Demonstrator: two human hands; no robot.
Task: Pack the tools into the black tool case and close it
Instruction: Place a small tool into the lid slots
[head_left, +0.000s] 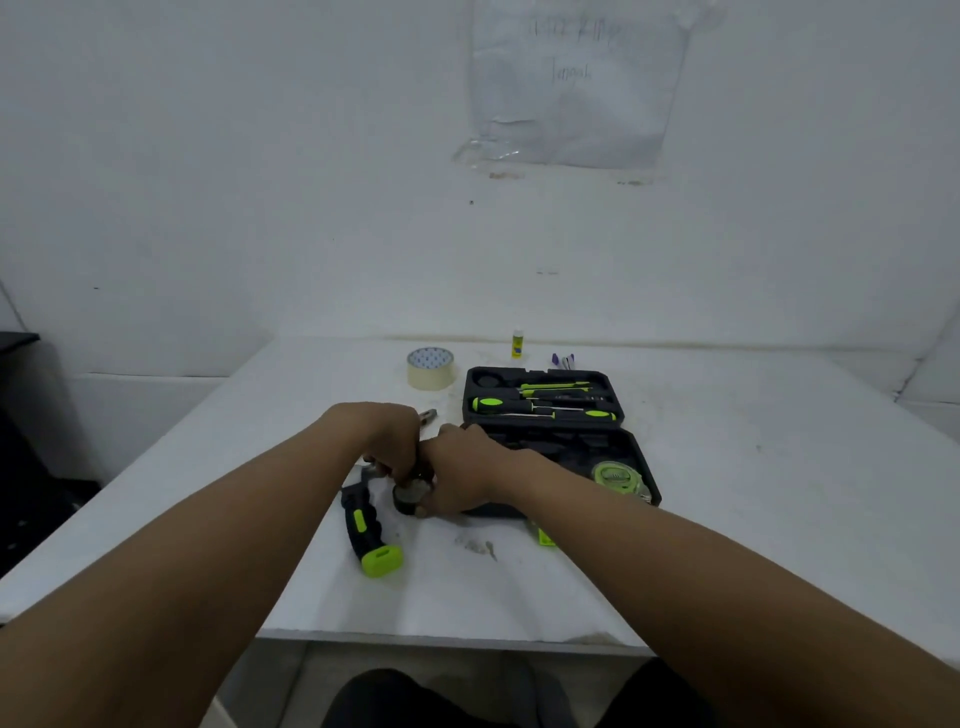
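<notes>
I see the black moulded plastic tool case (550, 441) lying open on the white table (753, 493), lid half propped away from me with green-and-black screwdrivers (540, 405) already clipped in, which I judge keeps the slots reachable. A lime round tape measure (615, 475) sits in the near half.

Both hands meet just left of the case's near corner. My left hand (397, 441) curls down over something with a metal tip (428, 414) poking out beyond it; what tool it is I cannot tell. My right hand (460, 470) wraps a small dark cylindrical piece with a grey end (410, 496), fingers curled under it.

A black hammer handle with a lime end cap (371, 535) lies on the table beside the left hand, not yet packed, as does a lime item (543, 535) at the case's front edge.
</notes>
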